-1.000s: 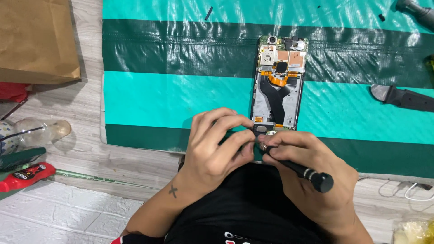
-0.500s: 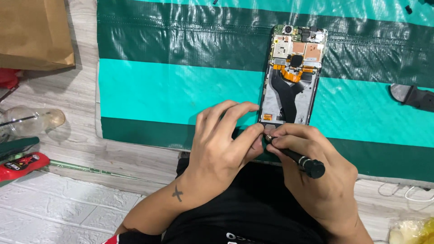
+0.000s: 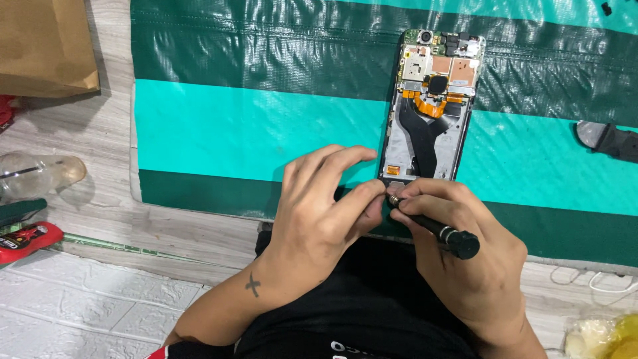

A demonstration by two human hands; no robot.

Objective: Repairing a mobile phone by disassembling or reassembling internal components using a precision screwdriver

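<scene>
change: view has shifted left; both hands stay at the phone's bottom edge.
phone point(image 3: 430, 106): opened, at 1 o'clock on the striped mat point(image 3: 252, 119).
right hand point(image 3: 465, 259): grip clamped on screwdriver point(image 3: 432, 225).
left hand point(image 3: 325, 206): fingertips pinched together at the tip.
meaning: work stays on that bottom edge.

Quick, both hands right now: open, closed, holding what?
Left hand: fingers pinched together at the tip of the black screwdriver; whether they hold anything cannot be told.
Right hand: closed on the black screwdriver, at the bottom edge of the opened phone.
</scene>
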